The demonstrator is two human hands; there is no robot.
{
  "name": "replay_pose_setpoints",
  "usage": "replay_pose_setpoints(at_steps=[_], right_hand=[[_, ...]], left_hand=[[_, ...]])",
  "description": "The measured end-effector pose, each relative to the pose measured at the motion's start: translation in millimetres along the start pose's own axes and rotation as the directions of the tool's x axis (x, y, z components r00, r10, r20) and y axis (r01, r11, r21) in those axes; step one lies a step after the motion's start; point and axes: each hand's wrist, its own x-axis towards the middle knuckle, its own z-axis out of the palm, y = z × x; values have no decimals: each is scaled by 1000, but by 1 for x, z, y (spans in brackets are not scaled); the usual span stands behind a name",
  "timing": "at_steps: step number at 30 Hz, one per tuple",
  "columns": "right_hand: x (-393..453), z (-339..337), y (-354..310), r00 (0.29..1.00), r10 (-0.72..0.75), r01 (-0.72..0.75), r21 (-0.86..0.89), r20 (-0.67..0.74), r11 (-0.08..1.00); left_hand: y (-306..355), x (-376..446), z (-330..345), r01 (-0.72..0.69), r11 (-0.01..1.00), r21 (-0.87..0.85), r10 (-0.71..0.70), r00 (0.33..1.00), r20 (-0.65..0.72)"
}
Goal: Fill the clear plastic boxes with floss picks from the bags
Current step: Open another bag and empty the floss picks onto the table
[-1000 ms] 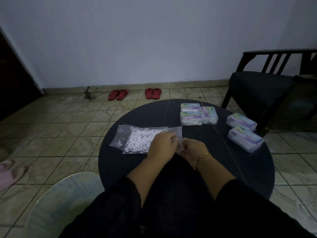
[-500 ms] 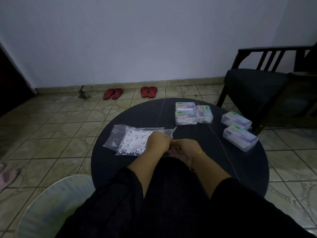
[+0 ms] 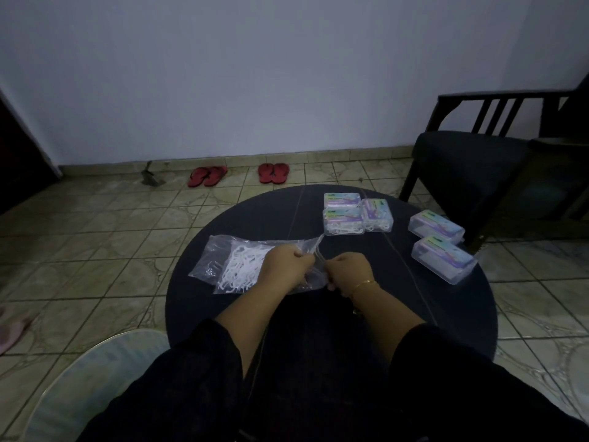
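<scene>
A clear plastic bag of white floss picks (image 3: 243, 266) lies on the round dark table (image 3: 398, 298), left of centre. My left hand (image 3: 285, 266) and my right hand (image 3: 347, 272) each pinch one side of the bag's mouth, and the plastic is stretched between them. A second, almost empty clear bag (image 3: 212, 260) lies partly under the first. Three clear boxes holding floss picks (image 3: 357, 215) sit together at the far side of the table. Two more clear boxes (image 3: 441, 247) with coloured labels rest near the right edge.
A dark wooden armchair (image 3: 471, 167) stands to the right of the table. Two pairs of red sandals (image 3: 239, 175) lie by the far wall on the tiled floor. A pale round seat (image 3: 95, 378) is at the lower left. A pink slipper (image 3: 9, 330) lies at the left edge.
My hands have moved a little apart at the bag's mouth, pulling the plastic between them. The bag's corner now sticks up toward the boxes.
</scene>
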Motion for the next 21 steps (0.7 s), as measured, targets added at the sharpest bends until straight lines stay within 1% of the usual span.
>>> replay_pose_setpoints(at_steps=[3,5,7,9,11,13,16,18,19,21], right_hand=[[2,-4,3,999,-10,9,-46,-34,999],[5,-6,5,993,-69,63,-60,-94,996],[4,-7,4,989,-115,101,-143,-97,985],[4,-10,2,991,-129,117,-203,-47,972],[2,-11,-2,993,-114,108,-196,-18,975],[5,-11,-5,994,-108,105,-183,-10,977],[6,-6,-13,994,-105,100,-180,-15,979],[5,-5,-18,993,-115,117,-218,20,969],[6,-4,-20,991,-130,133,-228,26,965],[7,-3,-22,985,-169,169,-268,22,948]], left_hand=[[-1,-1,-11,-60,998,-4,59,992,-114],[-1,-2,-19,-94,996,-10,90,978,-188],[0,-3,-25,-128,992,7,126,968,-216],[-1,-3,-27,-146,989,9,145,968,-203],[-5,0,-28,-169,985,15,170,974,-153],[-11,5,-30,-194,981,19,195,978,-72],[-19,15,-35,-261,963,62,258,965,54],[-22,18,-38,-286,956,68,275,951,142],[-23,18,-40,-288,953,93,268,946,182],[-25,19,-43,-288,933,214,234,941,246]])
